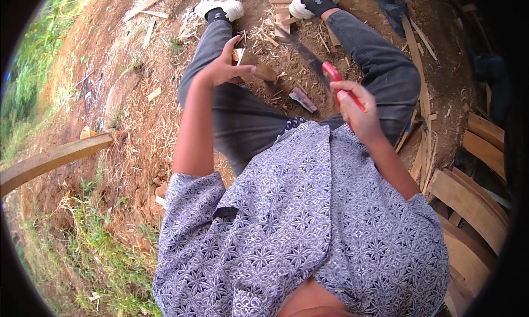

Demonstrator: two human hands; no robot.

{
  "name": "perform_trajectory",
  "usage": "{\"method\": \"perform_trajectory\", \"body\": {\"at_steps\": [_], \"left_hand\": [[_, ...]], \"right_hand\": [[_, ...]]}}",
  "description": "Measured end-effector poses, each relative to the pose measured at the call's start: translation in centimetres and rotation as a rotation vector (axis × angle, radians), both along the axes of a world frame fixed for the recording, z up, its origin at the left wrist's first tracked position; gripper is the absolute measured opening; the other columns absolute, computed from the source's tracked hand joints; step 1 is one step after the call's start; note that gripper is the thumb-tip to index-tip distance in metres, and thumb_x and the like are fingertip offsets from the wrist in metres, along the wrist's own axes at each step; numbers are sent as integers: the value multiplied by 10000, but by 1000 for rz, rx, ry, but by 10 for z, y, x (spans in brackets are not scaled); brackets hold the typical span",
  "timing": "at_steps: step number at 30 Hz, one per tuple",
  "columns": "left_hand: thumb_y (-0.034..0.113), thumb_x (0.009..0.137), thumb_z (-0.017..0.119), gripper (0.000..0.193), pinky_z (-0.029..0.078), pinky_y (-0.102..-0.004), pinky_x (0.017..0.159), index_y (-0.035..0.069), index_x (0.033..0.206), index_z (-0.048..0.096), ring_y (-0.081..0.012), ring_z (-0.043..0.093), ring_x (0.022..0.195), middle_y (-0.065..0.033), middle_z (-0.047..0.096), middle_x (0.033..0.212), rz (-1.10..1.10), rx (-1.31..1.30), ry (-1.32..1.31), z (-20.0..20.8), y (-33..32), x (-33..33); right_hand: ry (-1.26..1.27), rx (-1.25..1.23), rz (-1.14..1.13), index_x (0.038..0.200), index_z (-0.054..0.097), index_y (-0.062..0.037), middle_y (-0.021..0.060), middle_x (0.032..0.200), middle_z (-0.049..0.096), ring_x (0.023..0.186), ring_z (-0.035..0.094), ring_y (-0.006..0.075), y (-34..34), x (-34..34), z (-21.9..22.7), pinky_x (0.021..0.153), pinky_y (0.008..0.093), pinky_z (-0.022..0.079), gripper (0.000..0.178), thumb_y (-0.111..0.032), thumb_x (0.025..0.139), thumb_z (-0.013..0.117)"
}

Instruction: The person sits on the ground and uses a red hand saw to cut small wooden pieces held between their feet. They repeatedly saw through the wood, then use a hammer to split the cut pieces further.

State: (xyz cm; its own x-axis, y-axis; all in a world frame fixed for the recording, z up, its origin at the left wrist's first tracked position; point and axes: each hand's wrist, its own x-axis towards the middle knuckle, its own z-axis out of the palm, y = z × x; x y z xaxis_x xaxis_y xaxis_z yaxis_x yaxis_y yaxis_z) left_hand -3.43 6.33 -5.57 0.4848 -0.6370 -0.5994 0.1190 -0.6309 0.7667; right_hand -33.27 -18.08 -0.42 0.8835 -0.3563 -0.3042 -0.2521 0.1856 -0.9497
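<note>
Head view: left hand (225,69), fingers and thumb spread wide, at wooden block (265,71) between person's legs (388,85); whether touching, cannot tell. Right hand (358,110) closed around handle of red-handled blade (309,57), tip slanting toward shoes (227,10). Small pinkish-grey piece (305,98) on shaving-strewn ground (165,118), well in from grassy left edge (25,91).

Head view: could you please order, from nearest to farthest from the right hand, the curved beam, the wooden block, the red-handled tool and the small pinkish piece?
From the right hand:
1. Red-handled tool, gripped in it
2. Small pinkish piece, lying to its left
3. Wooden block, farther left, by the left hand
4. Curved beam, at the picture's left edge
</note>
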Motion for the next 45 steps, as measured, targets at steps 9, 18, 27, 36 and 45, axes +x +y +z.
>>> {"method": "perform_trajectory", "body": {"at_steps": [9, 18, 27, 36, 45], "left_hand": [[118, 745, 854, 1210, 543, -451, 872, 95, 1654, 56, -465, 689, 993, -310, 702, 1025, -323, 40, -683, -2, -5, 25], [162, 685, 864, 1041, 546, -503, 836, 103, 1561, 307, -452, 692, 983, -256, 713, 1079, -197, 221, -876, -13, 5, -15], [105, 693, 758, 874, 544, -519, 810, 95, 1501, 425, -451, 689, 928, -251, 713, 999, -50, 149, -926, -14, 0, -32], [129, 735, 785, 870, 551, -491, 864, 126, 1514, 400, -437, 690, 1030, -237, 711, 1104, -13, 174, -919, -11, 9, -43], [132, 700, 806, 870, 548, -483, 831, 146, 1490, 443, -432, 696, 961, -248, 714, 1008, -286, 152, -874, 9, -6, -14]], "right_hand": [[-211, -140, -271, 1250, 664, 1, -70, 760, 529, 596, 428, 1, -61, -13, 37, 547, 174, 368, 238, -73, 1065, 533], [-288, -246, -662, 1253, 651, 23, -48, 673, 460, 584, 401, 28, -141, -58, 29, 572, 211, 395, 242, -69, 1074, 517], [-231, -495, -1105, 1172, 675, 0, -4, 716, 563, 618, 503, 70, -166, -39, -1, 615, 237, 487, 201, -122, 1017, 638], [-130, -549, -1144, 1159, 686, -38, -10, 779, 593, 626, 512, 60, -180, -37, -44, 568, 217, 446, 250, -197, 971, 723], [-162, -590, -1062, 1228, 700, -4, -39, 722, 518, 620, 478, 55, -200, -79, -30, 558, 225, 383, 431, -381, 1060, 574]]}}
